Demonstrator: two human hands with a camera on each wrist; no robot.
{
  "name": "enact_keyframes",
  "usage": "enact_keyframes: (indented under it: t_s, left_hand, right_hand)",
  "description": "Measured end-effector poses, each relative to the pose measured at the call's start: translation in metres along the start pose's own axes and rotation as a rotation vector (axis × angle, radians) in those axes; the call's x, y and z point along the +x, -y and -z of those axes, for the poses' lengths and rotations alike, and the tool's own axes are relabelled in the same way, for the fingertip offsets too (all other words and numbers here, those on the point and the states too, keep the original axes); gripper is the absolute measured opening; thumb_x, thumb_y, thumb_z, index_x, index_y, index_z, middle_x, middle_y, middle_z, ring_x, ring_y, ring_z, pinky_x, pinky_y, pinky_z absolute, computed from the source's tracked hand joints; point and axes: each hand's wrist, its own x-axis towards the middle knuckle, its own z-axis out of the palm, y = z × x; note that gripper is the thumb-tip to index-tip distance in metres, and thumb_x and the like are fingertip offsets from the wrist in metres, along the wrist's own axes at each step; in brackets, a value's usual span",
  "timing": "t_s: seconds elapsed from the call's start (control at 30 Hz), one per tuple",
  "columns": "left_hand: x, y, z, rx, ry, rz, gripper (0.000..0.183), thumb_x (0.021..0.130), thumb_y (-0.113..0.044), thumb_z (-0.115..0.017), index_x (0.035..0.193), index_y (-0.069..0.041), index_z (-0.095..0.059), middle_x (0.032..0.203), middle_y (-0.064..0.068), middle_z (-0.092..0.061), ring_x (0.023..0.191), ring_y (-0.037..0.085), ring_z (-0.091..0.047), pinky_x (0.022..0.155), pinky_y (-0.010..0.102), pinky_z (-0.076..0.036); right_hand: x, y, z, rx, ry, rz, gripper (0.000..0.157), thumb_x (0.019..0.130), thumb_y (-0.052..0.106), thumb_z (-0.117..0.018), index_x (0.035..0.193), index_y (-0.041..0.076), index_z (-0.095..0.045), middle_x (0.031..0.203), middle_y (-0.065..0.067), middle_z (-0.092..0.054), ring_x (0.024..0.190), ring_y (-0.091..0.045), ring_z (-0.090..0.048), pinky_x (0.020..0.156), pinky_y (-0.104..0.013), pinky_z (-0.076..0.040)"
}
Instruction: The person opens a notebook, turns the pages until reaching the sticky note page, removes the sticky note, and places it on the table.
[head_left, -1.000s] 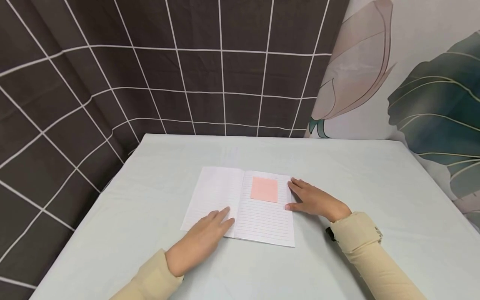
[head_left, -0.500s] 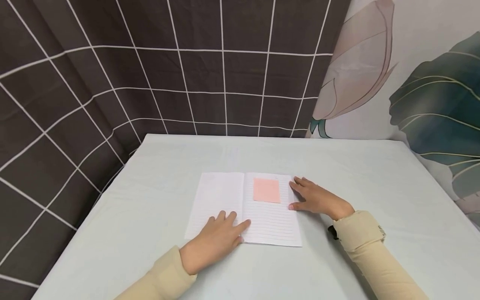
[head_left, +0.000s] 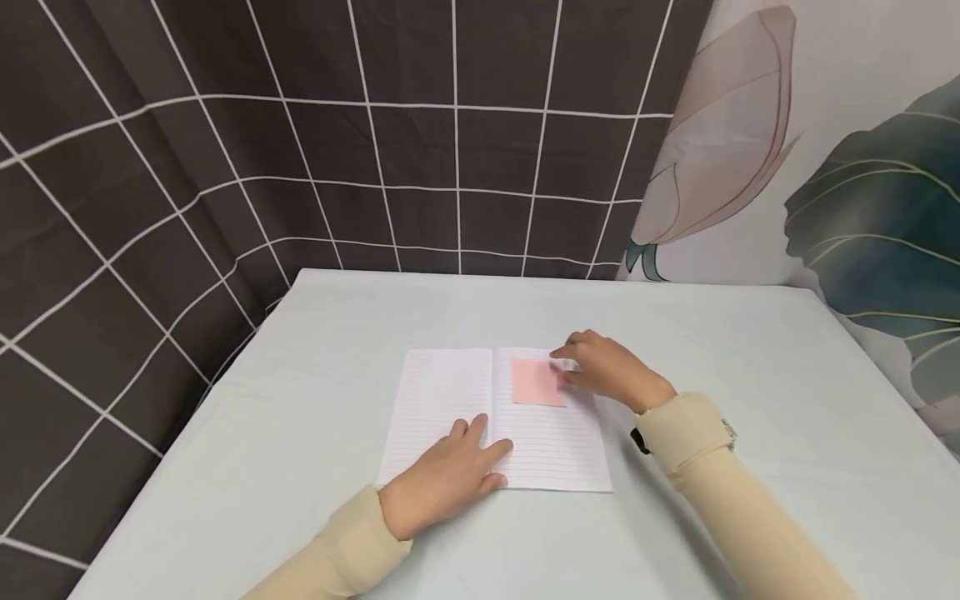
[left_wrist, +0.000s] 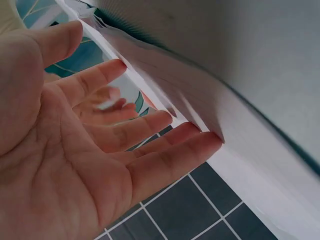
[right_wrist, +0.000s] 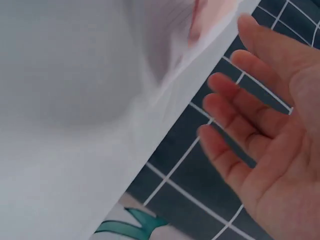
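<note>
An open lined notebook (head_left: pixel 555 450) lies on the white-covered table, with a pink sticky note (head_left: pixel 534 383) on the upper part of its right page. My left hand (head_left: pixel 446 475) rests across the lower middle of the notebook, fingertips on the pages near the fold; the left wrist view shows those fingers (left_wrist: pixel 175 155) extended against the paper. Over the notebook's upper right corner is my right hand (head_left: pixel 611 367), its thumb and index finger overlapping the note's right edge in the head view. In the right wrist view its fingers (right_wrist: pixel 225 120) are loosely bent, with nothing between them.
The white tablecloth (head_left: pixel 360 317) spreads around the notebook. Behind and to the left hangs a dark curtain (head_left: pixel 495 150) with white grid lines; a floral curtain (head_left: pixel 742 192) hangs at the right back.
My right hand has lifted from the notebook's right edge and moved left to the pink note. My left hand has slid rightward toward the fold, and the notebook has straightened slightly.
</note>
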Motion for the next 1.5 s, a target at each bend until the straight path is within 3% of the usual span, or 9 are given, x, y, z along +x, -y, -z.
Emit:
enact_keyframes:
  t_s: [0.1,0.5,0.8,0.97,1.13,1.23,1.33,1.5]
  left_hand:
    - [0.001,-0.002,-0.001,0.015,0.008,0.011,0.042,0.093,-0.038,-0.059,0.13,-0.018,-0.055,0.128,0.023,-0.053,0.091,0.027,-0.052,0.066,0.032,-0.05]
    - [0.005,-0.003,-0.005,0.087,0.01,0.034,0.05,0.093,-0.045,-0.057,0.137,-0.022,-0.052,0.122,0.018,-0.053,0.093,0.027,-0.052,0.064,0.033,-0.05]
    - [0.007,-0.007,-0.006,0.151,0.01,0.05,0.05,0.092,-0.048,-0.056,0.137,-0.025,-0.052,0.119,0.016,-0.054,0.094,0.026,-0.053,0.063,0.033,-0.05]
    - [0.007,-0.005,-0.007,0.18,0.013,0.041,0.05,0.093,-0.049,-0.053,0.138,-0.026,-0.051,0.122,0.017,-0.054,0.098,0.028,-0.054,0.068,0.035,-0.051]
    - [0.008,-0.004,-0.008,0.204,-0.002,0.001,0.049,0.094,-0.048,-0.054,0.136,-0.023,-0.053,0.119,0.011,-0.052,0.099,0.021,-0.049,0.075,0.032,-0.048]
    - [0.01,-0.003,-0.008,0.179,0.034,-0.03,0.048,0.096,-0.043,-0.053,0.137,-0.018,-0.051,0.128,0.008,-0.051,0.113,0.021,-0.049,0.091,0.033,-0.048]
    - [0.012,-0.004,-0.006,0.114,0.117,-0.047,0.046,0.099,-0.036,-0.05,0.14,-0.016,-0.047,0.145,0.007,-0.044,0.133,0.024,-0.043,0.106,0.04,-0.041]
    - [0.011,-0.004,-0.002,0.024,0.209,-0.065,0.044,0.102,-0.028,-0.044,0.145,-0.018,-0.041,0.155,0.006,-0.033,0.144,0.02,-0.031,0.114,0.039,-0.032]
  right_hand:
    - [0.013,0.006,0.0,0.024,-0.037,0.03,0.027,0.083,0.009,-0.074,0.11,0.006,-0.072,0.106,-0.011,-0.069,0.1,-0.028,-0.062,0.087,-0.043,-0.051]
    - [0.05,0.016,-0.012,0.087,-0.042,0.051,0.014,0.084,0.008,-0.072,0.098,0.009,-0.074,0.093,-0.004,-0.069,0.084,-0.019,-0.062,0.079,-0.036,-0.052]
    - [0.061,0.022,-0.02,0.119,-0.036,0.074,0.012,0.083,0.008,-0.073,0.095,0.011,-0.076,0.091,-0.003,-0.07,0.086,-0.018,-0.064,0.082,-0.036,-0.052]
    - [0.065,0.026,-0.022,0.111,-0.027,0.082,0.011,0.082,0.007,-0.073,0.092,0.01,-0.077,0.094,-0.004,-0.071,0.092,-0.02,-0.066,0.085,-0.038,-0.053]
    - [0.067,0.028,-0.022,0.089,-0.021,0.073,0.009,0.082,0.005,-0.073,0.088,0.01,-0.077,0.093,-0.003,-0.072,0.091,-0.02,-0.067,0.084,-0.037,-0.053]
    - [0.067,0.028,-0.023,0.077,-0.02,0.07,0.009,0.082,0.004,-0.072,0.087,0.01,-0.076,0.093,-0.004,-0.073,0.092,-0.02,-0.067,0.084,-0.037,-0.053]
    - [0.066,0.027,-0.024,0.077,-0.018,0.066,0.008,0.083,0.004,-0.072,0.087,0.009,-0.076,0.094,-0.004,-0.074,0.094,-0.021,-0.068,0.086,-0.037,-0.053]
    - [0.066,0.025,-0.026,0.074,-0.009,0.062,0.007,0.083,0.005,-0.072,0.086,0.008,-0.077,0.093,-0.005,-0.074,0.095,-0.022,-0.068,0.087,-0.037,-0.053]
